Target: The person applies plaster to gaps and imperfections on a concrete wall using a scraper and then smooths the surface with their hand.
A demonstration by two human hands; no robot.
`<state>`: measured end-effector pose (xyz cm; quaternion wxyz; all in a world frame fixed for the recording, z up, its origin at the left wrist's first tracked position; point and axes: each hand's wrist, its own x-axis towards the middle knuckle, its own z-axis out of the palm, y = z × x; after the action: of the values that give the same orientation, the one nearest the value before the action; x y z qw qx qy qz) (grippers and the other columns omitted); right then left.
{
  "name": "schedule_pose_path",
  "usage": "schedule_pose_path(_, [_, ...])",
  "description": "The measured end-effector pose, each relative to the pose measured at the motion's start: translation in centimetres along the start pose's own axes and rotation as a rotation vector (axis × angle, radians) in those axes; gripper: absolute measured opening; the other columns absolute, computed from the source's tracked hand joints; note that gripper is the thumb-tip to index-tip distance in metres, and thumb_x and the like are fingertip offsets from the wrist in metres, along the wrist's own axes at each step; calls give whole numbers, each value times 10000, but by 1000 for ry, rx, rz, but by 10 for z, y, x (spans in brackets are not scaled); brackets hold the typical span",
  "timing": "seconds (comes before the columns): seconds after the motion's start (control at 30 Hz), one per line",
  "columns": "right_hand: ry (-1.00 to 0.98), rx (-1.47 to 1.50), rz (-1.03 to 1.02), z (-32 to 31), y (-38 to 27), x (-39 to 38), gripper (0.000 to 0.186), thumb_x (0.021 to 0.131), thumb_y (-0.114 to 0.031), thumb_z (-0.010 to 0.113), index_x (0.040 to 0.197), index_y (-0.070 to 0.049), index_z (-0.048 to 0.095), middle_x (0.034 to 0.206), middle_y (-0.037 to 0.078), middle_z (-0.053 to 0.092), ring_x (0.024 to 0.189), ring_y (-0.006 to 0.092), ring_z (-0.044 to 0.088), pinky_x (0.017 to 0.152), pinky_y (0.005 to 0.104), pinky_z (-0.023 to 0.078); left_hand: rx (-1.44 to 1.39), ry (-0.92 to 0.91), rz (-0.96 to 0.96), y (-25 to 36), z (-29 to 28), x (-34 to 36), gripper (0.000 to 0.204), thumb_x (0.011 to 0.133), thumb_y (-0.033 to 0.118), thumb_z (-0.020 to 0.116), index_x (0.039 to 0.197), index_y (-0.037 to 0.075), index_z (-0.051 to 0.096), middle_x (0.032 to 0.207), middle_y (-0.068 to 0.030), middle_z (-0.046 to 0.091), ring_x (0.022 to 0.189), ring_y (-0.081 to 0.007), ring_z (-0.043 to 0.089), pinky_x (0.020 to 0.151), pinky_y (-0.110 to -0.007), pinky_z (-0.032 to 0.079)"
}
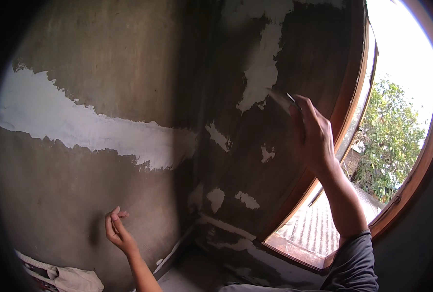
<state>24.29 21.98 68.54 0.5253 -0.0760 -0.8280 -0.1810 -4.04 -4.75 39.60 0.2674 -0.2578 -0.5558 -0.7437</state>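
Note:
My right hand (313,131) is raised in front of the dark wall beside the window, its fingers closed round a putty knife (283,100). The thin blade points up and left toward a pale patch of filler (262,82) on that wall. Most of the handle is hidden in my grip. Lower down on the left, my left hand (116,231) hovers near the adjoining wall with loosely bent fingers and holds nothing. Above it, a broad white band of filler (94,129) runs across that wall toward the corner.
A wooden-framed window (345,109) stands close to my right arm, with a tree (389,136) and a corrugated roof (309,226) outside. Smaller filler patches (247,199) dot the dark wall. A pale cloth item (73,280) lies at the lower left.

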Motion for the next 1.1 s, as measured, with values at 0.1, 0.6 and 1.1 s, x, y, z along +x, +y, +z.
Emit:
schedule_pose_path(0.1, [59, -307, -129, -10, 12, 60, 219, 949, -82, 578, 1167, -73, 556, 984, 134, 670, 803, 359, 679, 640, 434, 550, 18, -31, 77, -23, -26, 13, 303, 1029, 168, 451, 1035, -63, 647, 840, -98, 616, 774, -176, 603, 774, -320, 473])
schedule_pose_path(0.6, [212, -1042, -122, -74, 96, 280, 292, 920, -124, 581, 1210, -89, 598, 1054, 113, 675, 938, 320, 682, 757, 439, 568, 45, -212, 113, -85, -75, 36, 324, 1058, 154, 415, 1034, -98, 617, 765, -103, 610, 655, -152, 578, 608, -276, 480])
schedule_pose_path(1.1, [52, -1108, -267, -21, 133, 262, 296, 921, -120, 564, 1212, -94, 608, 1096, 115, 678, 951, 313, 687, 762, 434, 573, 109, -225, 147, -97, -80, 31, 289, 1050, 89, 411, 1004, -117, 607, 738, -101, 601, 651, -163, 564, 678, -307, 477])
